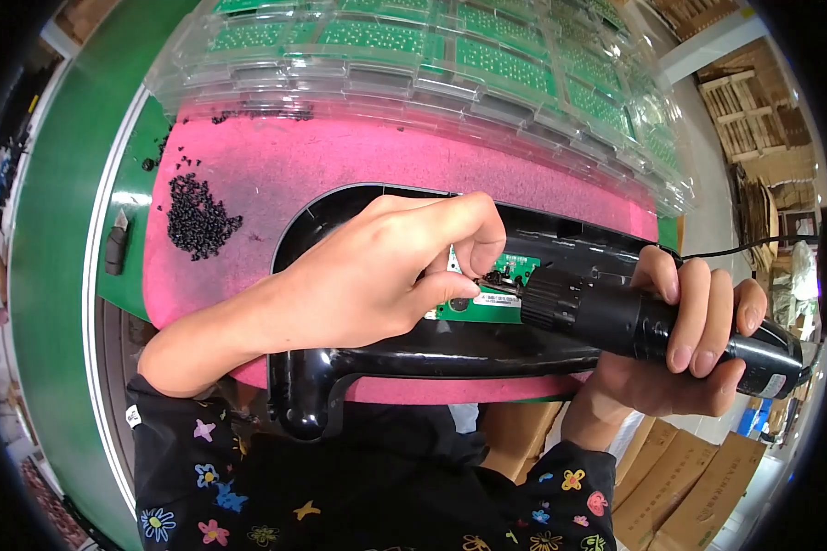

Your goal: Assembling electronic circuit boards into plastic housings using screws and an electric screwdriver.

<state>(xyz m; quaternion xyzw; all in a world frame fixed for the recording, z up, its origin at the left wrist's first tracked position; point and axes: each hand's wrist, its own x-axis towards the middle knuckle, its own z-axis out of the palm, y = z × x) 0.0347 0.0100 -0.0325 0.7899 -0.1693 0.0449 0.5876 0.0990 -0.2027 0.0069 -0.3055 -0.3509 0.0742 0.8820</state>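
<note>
1. A pink mat (386, 165) covers the bench, with clear trays of green boards (487, 55) behind it.
2. A black plastic housing (413, 354) lies on the mat, long axis running left to right.
3. The right hand (689, 340) wraps its grip shut around a black electric screwdriver (616, 317), tip pointing left.
4. The green circuit board (510, 275) sits inside the housing.
5. The left hand (377, 271) pinches a small screw (barely visible) at the driver's tip, nearer the board.

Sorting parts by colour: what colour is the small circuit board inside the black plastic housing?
Green, the small circuit board shows best in the head view, seated in the black plastic housing.
</note>
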